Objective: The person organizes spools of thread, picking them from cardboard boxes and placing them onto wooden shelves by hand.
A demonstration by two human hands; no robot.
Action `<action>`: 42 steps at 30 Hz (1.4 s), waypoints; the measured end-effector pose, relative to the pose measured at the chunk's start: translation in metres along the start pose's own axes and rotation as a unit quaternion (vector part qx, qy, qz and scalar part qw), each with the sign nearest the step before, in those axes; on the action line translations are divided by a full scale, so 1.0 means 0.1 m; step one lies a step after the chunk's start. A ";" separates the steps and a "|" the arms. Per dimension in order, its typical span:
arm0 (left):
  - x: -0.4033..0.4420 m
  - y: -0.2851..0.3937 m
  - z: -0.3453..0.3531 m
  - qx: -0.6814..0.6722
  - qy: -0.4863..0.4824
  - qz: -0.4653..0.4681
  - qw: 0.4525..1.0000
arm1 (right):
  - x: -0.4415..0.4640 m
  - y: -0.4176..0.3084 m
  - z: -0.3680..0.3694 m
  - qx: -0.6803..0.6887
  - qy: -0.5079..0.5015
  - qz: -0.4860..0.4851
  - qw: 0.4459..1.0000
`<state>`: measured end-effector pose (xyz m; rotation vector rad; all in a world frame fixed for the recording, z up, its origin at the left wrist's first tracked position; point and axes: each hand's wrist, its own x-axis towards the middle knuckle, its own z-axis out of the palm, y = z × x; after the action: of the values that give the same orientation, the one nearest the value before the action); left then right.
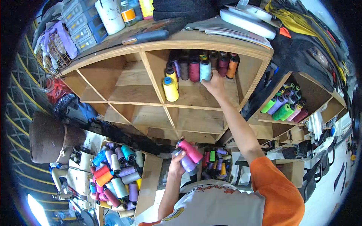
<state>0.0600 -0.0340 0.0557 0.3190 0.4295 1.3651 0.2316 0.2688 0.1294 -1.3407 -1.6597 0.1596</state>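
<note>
My right hand (215,84) reaches into the upper right compartment of the wooden shelf (207,105), fingers closed on the lower part of a light blue thread spool (205,70). That spool stands upright in a row with a maroon spool (194,71), a dark grey spool (184,71) and an orange spool (231,68). A yellow spool (171,90) stands nearer the front on the left. Low in front of my body, my left hand (177,164) is closed around a pink thread spool (190,151) and a lavender thread spool (186,162), both tilted.
Below left, a cardboard box (149,180) is heaped with mixed spools, beside a white sewing machine (71,177). A smaller container of spools (217,164) sits below my left hand. On the right, another shelf (320,88) holds several spools. Scissors (147,36) lie on top.
</note>
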 end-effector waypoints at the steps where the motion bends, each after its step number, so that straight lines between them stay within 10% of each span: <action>1: -0.01 0.00 -0.01 0.000 0.001 0.001 1.000 | 0.01 0.05 0.05 0.008 0.007 -0.011 1.000; 15: 0.15 0.00 0.08 0.063 0.009 0.035 0.997 | -0.30 -0.08 -0.34 0.178 -0.050 0.072 0.980; 17: 0.20 0.03 0.16 0.100 0.010 0.065 0.993 | -0.62 -0.53 -0.80 -0.003 -0.292 0.137 0.946; 20: 0.30 0.13 0.43 0.110 0.022 0.102 0.989 | -1.26 -0.68 -1.04 0.117 -0.531 0.010 0.839; 30: 0.58 0.28 0.71 0.205 -0.040 0.071 0.975 | -1.29 -0.71 -1.46 0.122 -0.287 0.207 0.927; 36: 0.45 0.30 0.56 0.241 0.048 0.050 0.968 | -0.39 0.01 -0.82 0.053 -0.001 0.072 0.996; 42: 0.25 0.17 0.44 0.212 0.069 0.047 0.974 | -0.02 0.21 -0.31 0.039 0.035 0.058 0.997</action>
<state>0.0692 -0.0046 0.0994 0.6032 0.8349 1.3855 0.2684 0.2612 0.1317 -1.3694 -1.5028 0.2410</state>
